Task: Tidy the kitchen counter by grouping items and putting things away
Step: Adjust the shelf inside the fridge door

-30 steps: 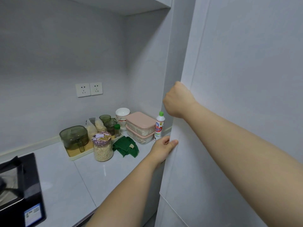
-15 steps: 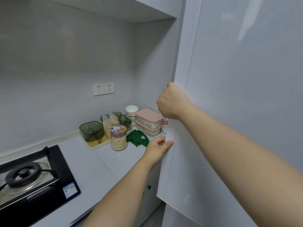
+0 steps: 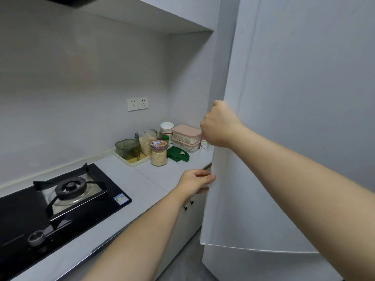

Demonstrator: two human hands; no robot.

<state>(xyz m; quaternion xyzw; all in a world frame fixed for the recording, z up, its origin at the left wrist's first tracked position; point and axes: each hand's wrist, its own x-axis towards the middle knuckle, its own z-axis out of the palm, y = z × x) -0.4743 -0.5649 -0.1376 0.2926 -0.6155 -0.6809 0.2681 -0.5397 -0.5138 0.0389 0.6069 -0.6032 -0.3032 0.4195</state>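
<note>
A tall white door [image 3: 284, 138], seemingly of a fridge, stands at the right and is swung partly out from its frame. My right hand [image 3: 220, 124] grips the door's left edge at chest height, fingers curled behind it. Lower down, my left hand [image 3: 195, 182] pinches the same edge, thumb on the front face. On the counter [image 3: 154, 179], items are grouped in the far corner: two stacked pink-lidded boxes [image 3: 186, 136], a white bowl [image 3: 167, 126], an oat jar [image 3: 158, 153], a green cloth [image 3: 178, 154], a small bottle [image 3: 204, 144] and a cream tray [image 3: 132, 161] with green containers.
A black gas hob [image 3: 50, 201] fills the counter's left part. Two wall sockets [image 3: 137, 103] sit above the grouped items. An overhead cabinet [image 3: 152, 15] hangs above. Lower cabinet doors with dark knobs [image 3: 187, 205] lie under the counter beside the open door.
The door has swung further out toward me with both hands on its edge. My view has pulled back and left, bringing the hob into sight.
</note>
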